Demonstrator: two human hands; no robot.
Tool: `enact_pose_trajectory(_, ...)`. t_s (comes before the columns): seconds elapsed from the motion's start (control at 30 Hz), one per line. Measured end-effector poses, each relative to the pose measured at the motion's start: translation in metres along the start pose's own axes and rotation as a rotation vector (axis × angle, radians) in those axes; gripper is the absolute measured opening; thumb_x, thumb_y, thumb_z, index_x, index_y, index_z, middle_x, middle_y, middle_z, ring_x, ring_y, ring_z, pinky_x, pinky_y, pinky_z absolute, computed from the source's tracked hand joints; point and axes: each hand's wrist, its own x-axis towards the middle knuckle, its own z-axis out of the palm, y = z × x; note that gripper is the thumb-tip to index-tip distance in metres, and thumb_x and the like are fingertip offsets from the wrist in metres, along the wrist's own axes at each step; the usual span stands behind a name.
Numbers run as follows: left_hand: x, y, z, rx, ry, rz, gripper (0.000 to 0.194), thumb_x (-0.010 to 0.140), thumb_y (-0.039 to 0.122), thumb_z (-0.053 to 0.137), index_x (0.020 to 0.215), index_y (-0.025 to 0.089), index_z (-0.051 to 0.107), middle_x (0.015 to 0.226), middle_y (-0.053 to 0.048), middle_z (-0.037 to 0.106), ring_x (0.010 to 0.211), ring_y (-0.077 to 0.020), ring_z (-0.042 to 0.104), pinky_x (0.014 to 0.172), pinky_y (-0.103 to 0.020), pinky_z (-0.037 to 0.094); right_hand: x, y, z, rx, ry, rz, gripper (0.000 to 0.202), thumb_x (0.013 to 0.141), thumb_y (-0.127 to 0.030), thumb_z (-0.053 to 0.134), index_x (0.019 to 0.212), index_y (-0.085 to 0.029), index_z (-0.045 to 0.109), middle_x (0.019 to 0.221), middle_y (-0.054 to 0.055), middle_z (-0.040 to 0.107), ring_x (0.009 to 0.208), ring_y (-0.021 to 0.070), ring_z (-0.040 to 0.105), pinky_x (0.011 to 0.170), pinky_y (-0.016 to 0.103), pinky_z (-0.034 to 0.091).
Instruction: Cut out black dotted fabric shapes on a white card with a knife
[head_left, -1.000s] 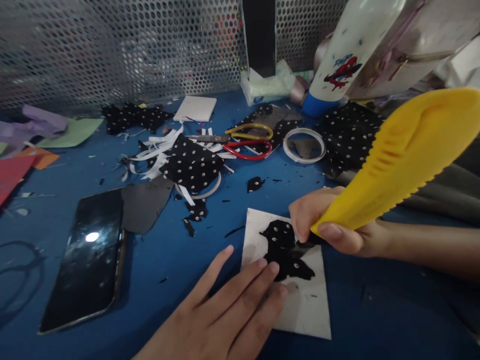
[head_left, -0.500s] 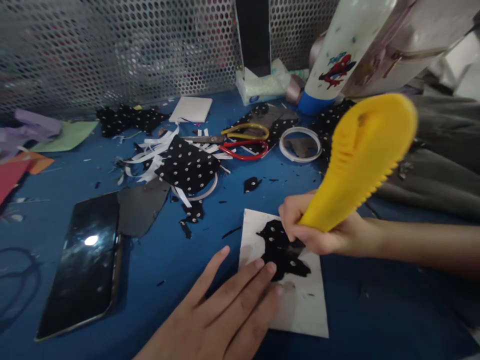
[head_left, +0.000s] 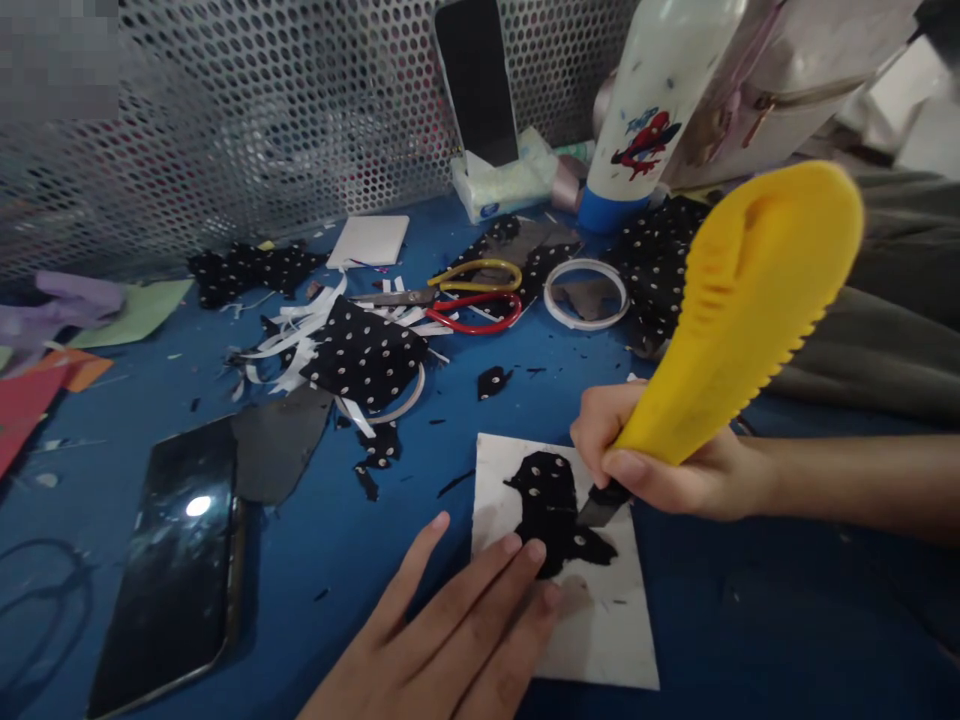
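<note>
My right hand (head_left: 667,460) grips a big yellow cutter knife (head_left: 739,310), its blade angled down to the right edge of a black dotted cutout (head_left: 551,500). That cutout lies on a white rectangular card (head_left: 600,640) on the blue table (head_left: 360,540). With fingers spread, my left hand (head_left: 450,640) lies flat, its fingertips on the card's left side and the lower part of the cutout.
Left of the card lie a phone (head_left: 172,560) and a grey piece (head_left: 281,445). Behind are red-and-yellow-handled scissors (head_left: 476,310), a tape roll (head_left: 586,293), dotted scraps (head_left: 364,350), a bottle (head_left: 652,110) and a propped phone (head_left: 478,80).
The knife and my right hand have shifted slightly right, uncovering more of the black cutout and showing the blade. The view has tilted a little; my left hand stays on the card.
</note>
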Motion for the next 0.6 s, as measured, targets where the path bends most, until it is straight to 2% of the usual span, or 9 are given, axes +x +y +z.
enact_pose_trajectory(0.1,0.000,-0.004,0.000,0.016,0.011,0.040,0.047,0.106,0.043,0.035,0.147,0.021,0.042,0.153,-0.002,0.043,0.146,-0.0236,0.028,0.122,-0.056,-0.001,0.004,-0.002,-0.001,-0.028,-0.054,-0.007,0.020,0.095,-0.022,0.052,0.076,-0.019,0.048,0.064,-0.005,0.046,0.055,0.0053,0.044,0.049,0.017,0.035)
enact_pose_trajectory(0.27,-0.001,-0.008,-0.001,0.028,0.019,0.071,0.043,0.106,0.035,0.033,0.146,0.022,0.045,0.152,-0.002,0.045,0.146,-0.0238,0.029,0.122,-0.057,-0.001,0.010,-0.008,-0.001,-0.075,-0.083,0.040,0.024,0.092,-0.018,0.051,0.070,-0.019,0.043,0.063,-0.006,0.042,0.055,0.0053,0.040,0.051,0.016,0.034)
enact_pose_trajectory(0.43,-0.001,-0.007,0.002,0.008,0.035,0.072,0.039,0.106,0.027,0.035,0.142,0.023,0.050,0.149,-0.002,0.048,0.144,-0.0240,0.035,0.121,-0.058,0.002,0.018,-0.016,0.002,-0.268,-0.239,0.127,0.027,0.093,-0.025,0.050,0.068,-0.019,0.042,0.062,-0.005,0.043,0.056,0.0063,0.041,0.053,0.020,0.033)
enact_pose_trajectory(0.5,-0.001,-0.006,0.003,0.009,0.049,0.073,0.039,0.107,0.030,0.035,0.142,0.023,0.051,0.149,-0.003,0.049,0.143,-0.0249,0.035,0.121,-0.059,0.004,0.020,-0.015,0.004,-0.317,-0.256,0.123,0.028,0.094,-0.029,0.050,0.069,-0.019,0.042,0.062,-0.005,0.042,0.055,0.0067,0.039,0.054,0.022,0.033)
enact_pose_trajectory(0.6,0.000,-0.006,0.001,0.026,0.027,0.082,0.045,0.106,0.042,0.034,0.142,0.020,0.050,0.148,-0.006,0.050,0.143,-0.0276,0.035,0.120,-0.061,0.001,0.019,-0.012,0.006,-0.326,-0.219,0.036,0.027,0.093,-0.029,0.051,0.069,-0.019,0.046,0.063,-0.005,0.046,0.054,0.0069,0.040,0.055,0.023,0.034)
